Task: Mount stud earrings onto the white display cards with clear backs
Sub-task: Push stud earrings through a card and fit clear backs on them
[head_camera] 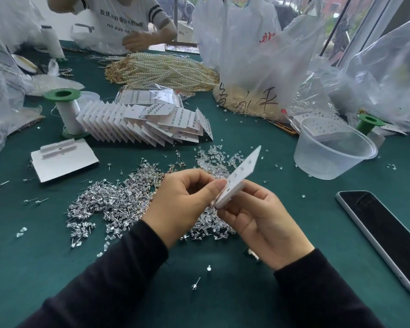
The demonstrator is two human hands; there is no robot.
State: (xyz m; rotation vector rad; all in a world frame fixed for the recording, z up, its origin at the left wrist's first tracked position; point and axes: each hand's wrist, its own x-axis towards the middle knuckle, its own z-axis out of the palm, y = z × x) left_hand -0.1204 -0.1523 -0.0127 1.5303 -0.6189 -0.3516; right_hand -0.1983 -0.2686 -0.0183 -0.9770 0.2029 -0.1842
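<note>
The right hand [265,216] is gripping the card [243,172] from beneath, fingers curled round its lower end, tilting it above the studs [114,197] heaped on the table [57,268]. The left hand [182,200] is pinching the card's left side with curled fingers, and the backs [213,157] are lying just beyond.

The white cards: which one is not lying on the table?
The card gripped by the left hand and the right hand, tilted in the air; the others lie on the table, mostly in a fanned stack.
</note>
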